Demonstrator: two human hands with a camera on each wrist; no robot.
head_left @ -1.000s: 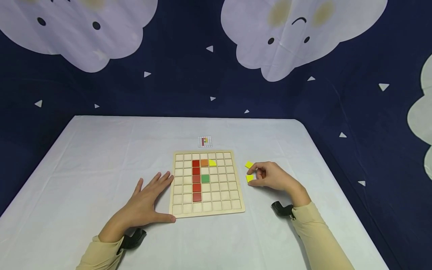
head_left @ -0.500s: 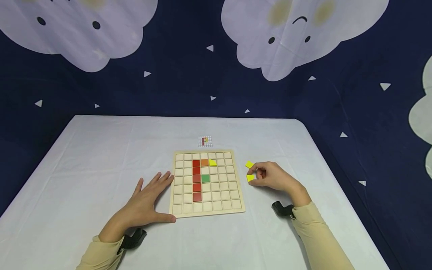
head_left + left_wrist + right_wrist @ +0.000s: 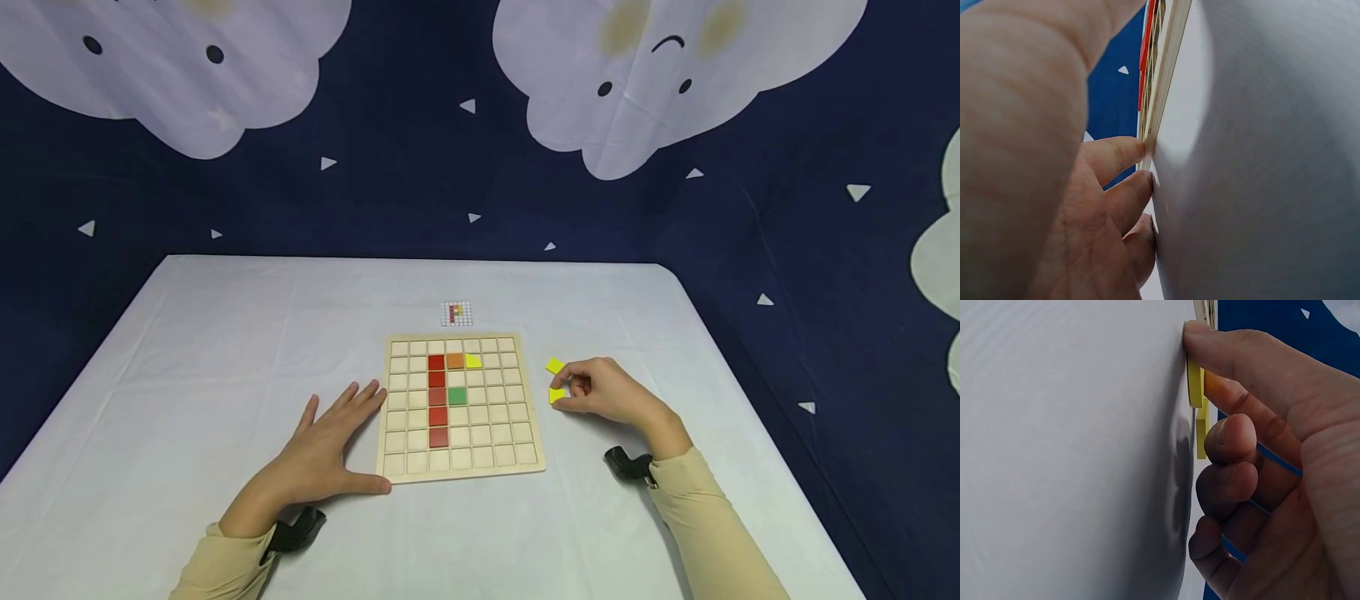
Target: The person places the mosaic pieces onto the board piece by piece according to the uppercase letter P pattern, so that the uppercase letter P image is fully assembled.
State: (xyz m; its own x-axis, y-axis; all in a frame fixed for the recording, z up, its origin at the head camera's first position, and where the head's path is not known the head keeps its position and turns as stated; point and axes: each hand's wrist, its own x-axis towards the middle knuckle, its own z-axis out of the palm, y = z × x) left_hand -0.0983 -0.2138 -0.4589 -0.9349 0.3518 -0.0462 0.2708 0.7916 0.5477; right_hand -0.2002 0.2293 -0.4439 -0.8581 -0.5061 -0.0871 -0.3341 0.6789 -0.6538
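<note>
A wooden grid board (image 3: 465, 477) lies on the white cloth, with a column of red tiles (image 3: 437, 396), one orange tile (image 3: 455, 361), one green tile (image 3: 457, 396) and a yellow piece with a cut corner (image 3: 473, 361) in its cells. My left hand (image 3: 326, 458) is spread at the board's left side; its fingertips touch the edge and the thumb lies by the lower left corner. To the right of the board, my right hand (image 3: 615, 393) pinches a yellow tile (image 3: 557, 395) between thumb and index finger, low over the cloth. A second yellow tile (image 3: 1202, 437) lies just beyond it.
Above the board lies a small printed card (image 3: 457, 313) with a coloured grid pattern. The white-covered table (image 3: 225, 333) reaches back to a dark blue curtain (image 3: 405, 192) with clouds and triangles. Black wrist cameras (image 3: 297, 530) sit at both sleeves.
</note>
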